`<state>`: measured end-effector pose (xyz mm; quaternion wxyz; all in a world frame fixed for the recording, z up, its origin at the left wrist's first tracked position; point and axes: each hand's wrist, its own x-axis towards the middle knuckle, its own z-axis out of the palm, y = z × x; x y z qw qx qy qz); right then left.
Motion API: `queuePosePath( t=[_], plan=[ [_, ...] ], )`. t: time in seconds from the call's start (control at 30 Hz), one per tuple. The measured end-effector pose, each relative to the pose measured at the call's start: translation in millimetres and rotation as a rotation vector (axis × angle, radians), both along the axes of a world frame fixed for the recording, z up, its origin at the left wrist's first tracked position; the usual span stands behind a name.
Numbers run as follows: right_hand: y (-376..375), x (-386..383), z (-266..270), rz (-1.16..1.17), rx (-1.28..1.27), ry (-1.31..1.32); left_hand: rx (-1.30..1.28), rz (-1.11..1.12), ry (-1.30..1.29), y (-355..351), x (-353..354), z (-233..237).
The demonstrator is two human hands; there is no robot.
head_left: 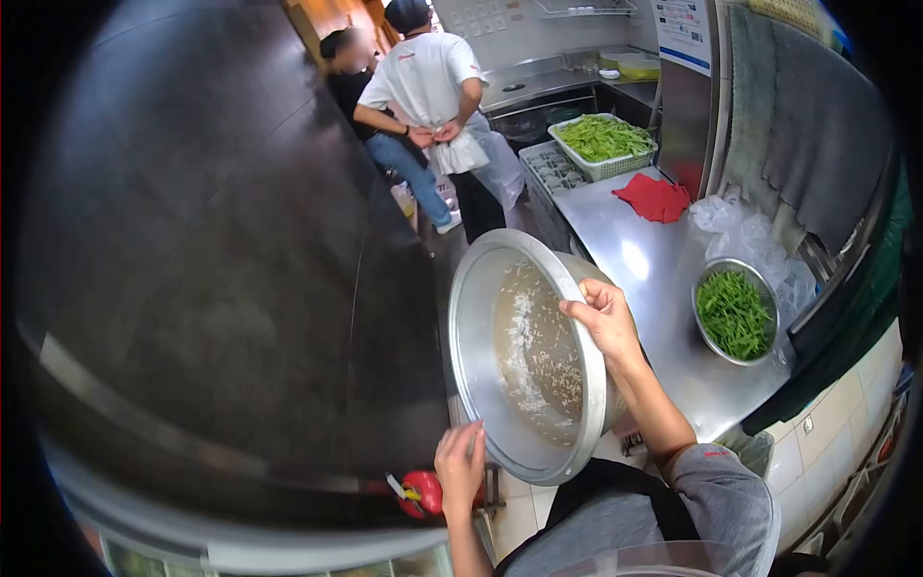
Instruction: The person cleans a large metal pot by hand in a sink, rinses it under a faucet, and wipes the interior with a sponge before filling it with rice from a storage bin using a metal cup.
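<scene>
A large metal basin is tilted on its side, its mouth facing left, with cloudy water and pale grains inside. My right hand is closed on its upper right rim, thumb on the inner side. Beside the lower left rim is my left hand, its fingers raised and loosely bent, not wrapped round the metal; whether they touch it is unclear. The basin's far outer side is partly hidden. To the right, a metal bowl of cut green vegetables stands on the steel counter.
A red cloth, plastic bags and a basket of leafy greens are on or beside the counter. Two people stand ahead. A red extinguisher is at the lower left, near a large dark surface.
</scene>
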<state>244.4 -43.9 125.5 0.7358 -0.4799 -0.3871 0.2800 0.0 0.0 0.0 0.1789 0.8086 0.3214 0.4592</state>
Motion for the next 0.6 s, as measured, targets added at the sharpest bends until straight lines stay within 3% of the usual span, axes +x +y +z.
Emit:
queuePosePath(
  t=[0.07,0.1,0.17,0.2,0.33,0.4,0.5,0.6],
  plan=[
    [0.3,2.0,0.3,-0.053,0.024,0.013,0.156,-0.083,-0.043,22.3,30.4,43.2],
    [73.1,-3.7,-35.8,-0.089,-0.056,0.153,0.119,-0.135,0.082,99.3,31.5,56.4],
    [126.9,21.6,-44.9,-0.164,-0.092,0.117,0.287,-0.206,0.052,175.3,82.2,79.0],
    [155.0,35.5,-31.8,-0.185,-0.071,0.167,0.344,-0.236,0.099,212.3,104.9,113.6],
    [231.4,98.2,1.8,-0.276,-0.113,0.237,0.436,-0.28,0.191,330.1,189.3,170.4],
    [263.6,134.0,26.2,-0.339,-0.138,0.297,0.461,-0.275,0.22,390.3,228.4,190.6],
    [294.4,219.1,55.4,-0.42,-0.096,0.115,0.506,-0.192,0.181,458.9,295.4,209.2],
    [319.7,278.2,69.9,-0.534,-0.061,-0.059,0.48,-0.153,0.056,524.7,348.3,197.2]
  ],
)
